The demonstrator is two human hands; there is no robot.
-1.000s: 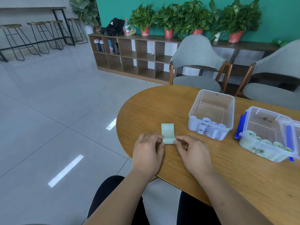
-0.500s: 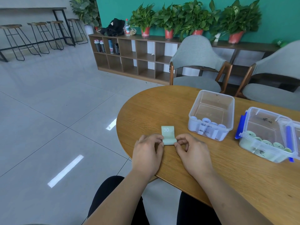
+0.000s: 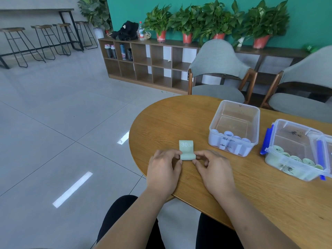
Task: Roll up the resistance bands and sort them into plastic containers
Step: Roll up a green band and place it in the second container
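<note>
A pale green resistance band marked "30 LB" lies on the wooden table, mostly rolled, with a short flat tail pointing away from me. My left hand pinches the roll's left end and my right hand pinches its right end. A clear plastic container to the right holds several rolled pale lilac bands. Further right a second clear container with blue clips holds several rolled green bands.
The table's rounded edge curves just left of my hands, with tiled floor beyond. Two grey chairs stand behind the table. A low wooden shelf with potted plants lines the green wall. A container lid lies at the far right.
The roll has grown and moved away from me, so the flat tail with the "30 LB" print is shorter. Both hands followed it forward.
</note>
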